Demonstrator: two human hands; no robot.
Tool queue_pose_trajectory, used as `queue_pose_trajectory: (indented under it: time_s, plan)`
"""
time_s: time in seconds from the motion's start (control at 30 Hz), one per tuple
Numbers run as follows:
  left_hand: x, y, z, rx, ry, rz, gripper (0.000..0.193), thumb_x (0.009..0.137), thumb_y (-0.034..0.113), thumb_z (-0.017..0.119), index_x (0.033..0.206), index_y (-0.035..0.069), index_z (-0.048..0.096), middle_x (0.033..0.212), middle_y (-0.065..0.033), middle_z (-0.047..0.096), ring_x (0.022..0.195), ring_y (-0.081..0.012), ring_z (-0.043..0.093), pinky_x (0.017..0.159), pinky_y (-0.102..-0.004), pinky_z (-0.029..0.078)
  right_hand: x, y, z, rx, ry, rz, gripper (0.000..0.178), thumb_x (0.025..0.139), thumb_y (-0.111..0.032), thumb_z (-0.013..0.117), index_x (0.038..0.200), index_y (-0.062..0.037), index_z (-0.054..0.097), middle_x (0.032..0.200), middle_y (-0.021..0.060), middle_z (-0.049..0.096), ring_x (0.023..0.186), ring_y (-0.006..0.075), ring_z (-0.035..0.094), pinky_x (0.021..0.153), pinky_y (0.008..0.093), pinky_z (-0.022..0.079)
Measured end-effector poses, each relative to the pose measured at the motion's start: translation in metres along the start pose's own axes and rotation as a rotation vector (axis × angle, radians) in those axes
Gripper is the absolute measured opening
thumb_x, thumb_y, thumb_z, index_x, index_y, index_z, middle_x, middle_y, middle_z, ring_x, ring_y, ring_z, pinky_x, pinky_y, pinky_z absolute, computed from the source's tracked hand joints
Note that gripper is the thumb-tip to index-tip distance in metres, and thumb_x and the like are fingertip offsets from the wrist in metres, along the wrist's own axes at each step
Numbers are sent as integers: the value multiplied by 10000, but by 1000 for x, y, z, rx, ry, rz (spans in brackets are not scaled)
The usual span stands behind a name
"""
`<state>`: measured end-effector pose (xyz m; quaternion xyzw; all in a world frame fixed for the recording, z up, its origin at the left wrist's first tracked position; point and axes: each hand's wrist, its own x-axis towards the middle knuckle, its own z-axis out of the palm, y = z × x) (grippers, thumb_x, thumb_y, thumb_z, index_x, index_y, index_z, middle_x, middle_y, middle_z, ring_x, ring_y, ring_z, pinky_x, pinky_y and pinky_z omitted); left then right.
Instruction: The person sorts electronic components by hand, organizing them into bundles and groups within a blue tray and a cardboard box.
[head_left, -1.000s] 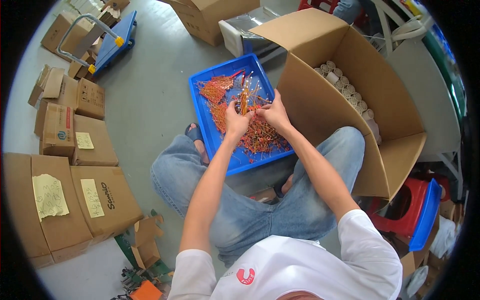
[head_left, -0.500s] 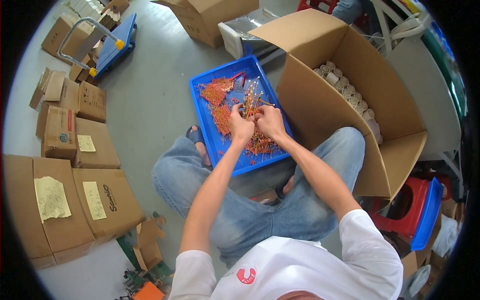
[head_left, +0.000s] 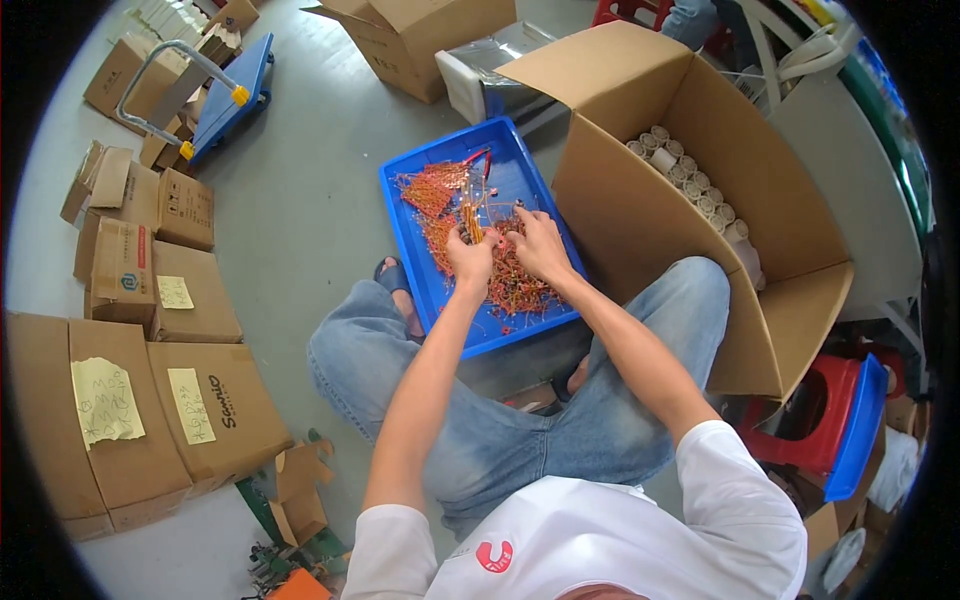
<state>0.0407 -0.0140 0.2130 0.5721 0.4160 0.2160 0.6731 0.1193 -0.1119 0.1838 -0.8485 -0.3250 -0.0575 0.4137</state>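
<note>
My left hand (head_left: 470, 258) is closed around an upright bundle of thin orange-yellow wires (head_left: 470, 215). Just to its right, my right hand (head_left: 541, 248) reaches over a loose pile of red and orange wire pieces (head_left: 522, 287). Its index finger and thumb look apart, and a thin wire strand runs close to the fingertip; whether it touches is too small to tell. Both hands are above a shallow blue tray (head_left: 408, 275) on the floor between my legs. Flatter orange wire bunches (head_left: 432, 190) lie in the tray's left and far parts, by a red strip.
At my right stands a large open carton (head_left: 640, 200) holding several white rolls (head_left: 690, 180). Stacked cartons (head_left: 215, 400) line the left side, with a blue hand trolley (head_left: 228, 100) farther back. A red stool (head_left: 800, 430) sits at the lower right.
My hands have separated a little. The left moved slightly left and nearer with the bundle, and the right fingers have spread over the pile.
</note>
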Motion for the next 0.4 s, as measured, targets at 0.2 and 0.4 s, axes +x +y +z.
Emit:
queue_pose_trajectory:
  time_s: [0.2, 0.4]
  plan:
    - [10, -7, -9, -331, 9, -8, 306, 794, -12, 711, 1057, -8, 554, 944, -62, 657, 798, -158, 631, 713, -302, 504, 13, -17, -10, 757, -490, 598, 249, 925, -150, 599, 1065, 47, 658, 916, 155, 694, 780, 265, 684, 679, 366, 538]
    - [0, 3, -4, 315, 42, 378, 482, 809, 98, 739, 1234, -8, 539, 1055, -168, 652, 974, -238, 627, 890, -356, 469, 18, -21, -25, 824, -438, 720, 216, 925, -113, 603, 1001, 80, 664, 831, 138, 695, 762, 201, 687, 681, 323, 575]
